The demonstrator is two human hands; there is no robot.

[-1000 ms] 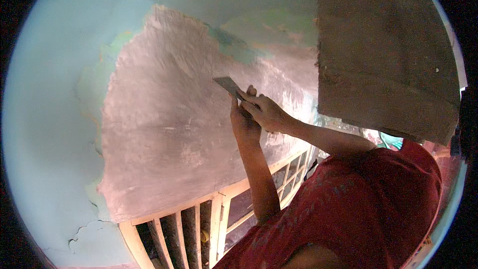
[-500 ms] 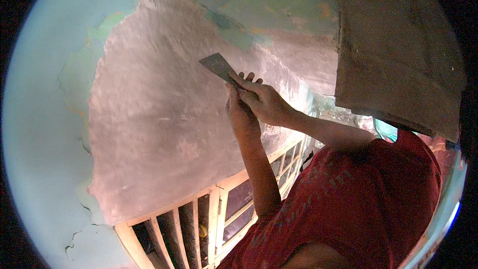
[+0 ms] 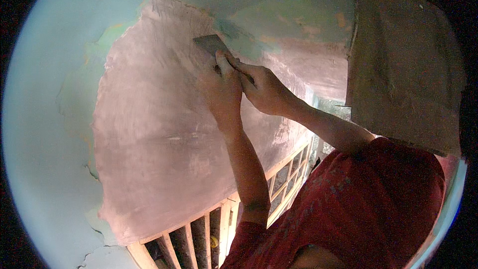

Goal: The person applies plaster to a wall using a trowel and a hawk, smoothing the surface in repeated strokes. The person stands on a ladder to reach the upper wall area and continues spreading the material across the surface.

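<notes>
Scraper (image 3: 209,43) above and left of the fingers, long axis slanting down toward the right hand (image 3: 266,87), whose fingers wrap its near end; left hand (image 3: 225,89), closer to its edge, pinches it. Contact with wall (image 3: 149,94): indeterminate.

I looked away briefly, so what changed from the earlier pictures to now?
The scraper moved up the pinkish wall patch. The left hand rose and turned to show its back; the right hand rose too. Both stay on the scraper; the patch's outline looks unchanged.
</notes>
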